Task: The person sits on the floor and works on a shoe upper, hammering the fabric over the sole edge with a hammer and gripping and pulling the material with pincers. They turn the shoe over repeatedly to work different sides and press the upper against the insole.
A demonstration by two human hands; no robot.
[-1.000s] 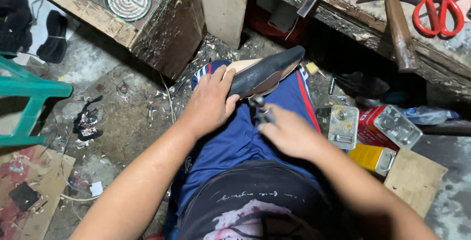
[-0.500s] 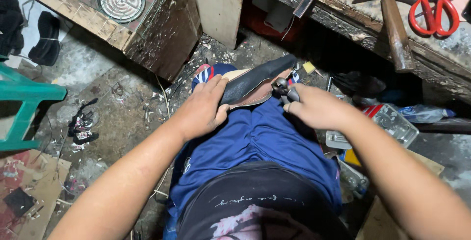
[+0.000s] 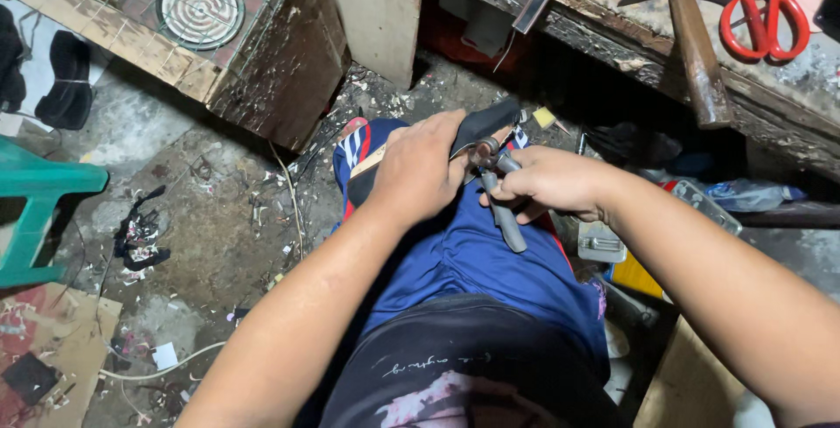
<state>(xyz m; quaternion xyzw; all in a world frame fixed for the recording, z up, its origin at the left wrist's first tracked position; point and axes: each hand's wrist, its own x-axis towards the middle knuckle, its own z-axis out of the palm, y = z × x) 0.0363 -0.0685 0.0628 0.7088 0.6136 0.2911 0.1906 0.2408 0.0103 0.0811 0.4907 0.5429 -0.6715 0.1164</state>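
On the person's lap, over the blue shorts, the left hand is closed around a black shoe upper and pins it on the knee, while the right hand is clenched on grey pliers whose head meets the shoe's edge — by my judgement the pulling of the upper is in hand, and the next move calls for a firm bite and a steady pull. Counted, left to right: one green stool, one round drain cover, one shoe, one pair of pliers, one hammer, one pair of red scissors.
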